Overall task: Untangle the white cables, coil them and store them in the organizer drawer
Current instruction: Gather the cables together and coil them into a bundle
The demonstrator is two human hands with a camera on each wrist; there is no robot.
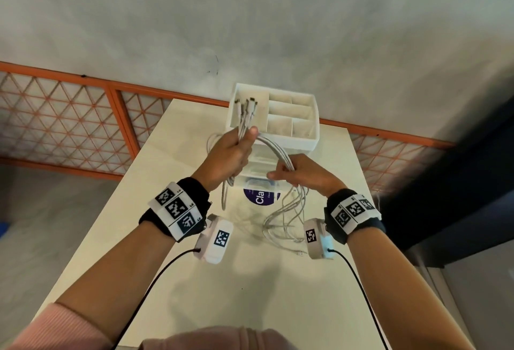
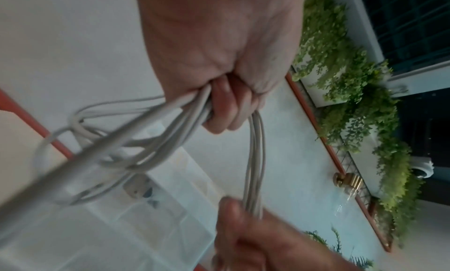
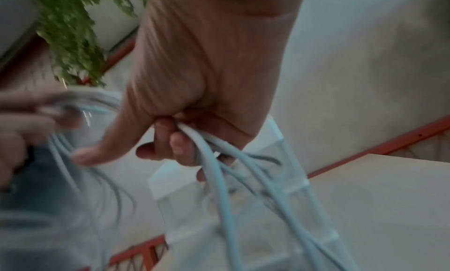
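The cream surface (image 1: 155, 238) is narrow at its far end, where it meets an orange lattice railing (image 1: 64, 127) against a grey wall; its left edge runs diagonally toward the viewer with grey floor beyond, and its right edge borders a dark area. The near half of the surface lies bare between the forearms. At the far end stands the white organizer drawer (image 1: 303, 142), pulled open at the top of a clear-fronted unit; its right side is split into several small compartments that look bare, and the plug ends of the white cables (image 1: 274, 149) stick up in front of the long left compartment, though whether they sit inside it or only above it cannot be told. Both hands are raised above the surface with the cable bundle arching between them. The left hand (image 1: 232, 155) has its fingers wrapped round the bundle just below the plugs, with loops hanging beneath it. The right hand (image 1: 299, 173) clasps the other stretch of the bundle in curled fingers, thumb extended, and the loose tails drop from it onto the surface. A container with a purple label (image 1: 261, 196) sits just in front of the drawer unit, between the hands.
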